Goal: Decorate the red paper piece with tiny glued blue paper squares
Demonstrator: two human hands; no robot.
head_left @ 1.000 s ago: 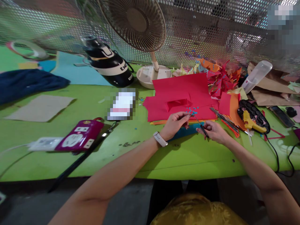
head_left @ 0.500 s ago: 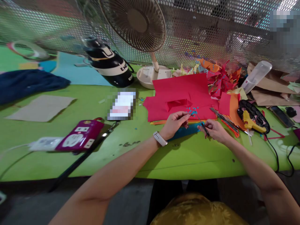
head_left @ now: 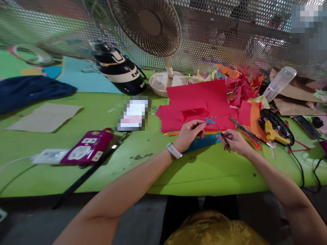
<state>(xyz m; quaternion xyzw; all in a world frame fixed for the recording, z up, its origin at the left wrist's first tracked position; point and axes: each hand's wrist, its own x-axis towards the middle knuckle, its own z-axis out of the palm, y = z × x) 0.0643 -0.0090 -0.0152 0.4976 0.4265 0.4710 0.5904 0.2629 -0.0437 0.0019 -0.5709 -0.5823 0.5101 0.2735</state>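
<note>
My left hand [head_left: 190, 133], with a white band at its wrist, pinches a small blue paper piece [head_left: 208, 122] above the red paper [head_left: 173, 117]. To its right, my right hand [head_left: 233, 141] is closed on small dark scissors [head_left: 224, 139], whose blades point up and left. Tiny blue bits lie scattered on the red sheets between the hands. A blue paper strip [head_left: 200, 143] lies below the fingers, partly covered by my left hand.
A fan [head_left: 168, 81] and a black bottle [head_left: 130, 80] stand at the back. Left are a phone [head_left: 133, 114] and a purple power strip [head_left: 87, 148]. Paper scraps [head_left: 238, 85], a cutter [head_left: 245, 131] and a yellow glue gun [head_left: 274, 134] lie right.
My left hand has shifted slightly left. The scissors and my right hand have moved a little to the right, and the scissors' angle has changed slightly.
</note>
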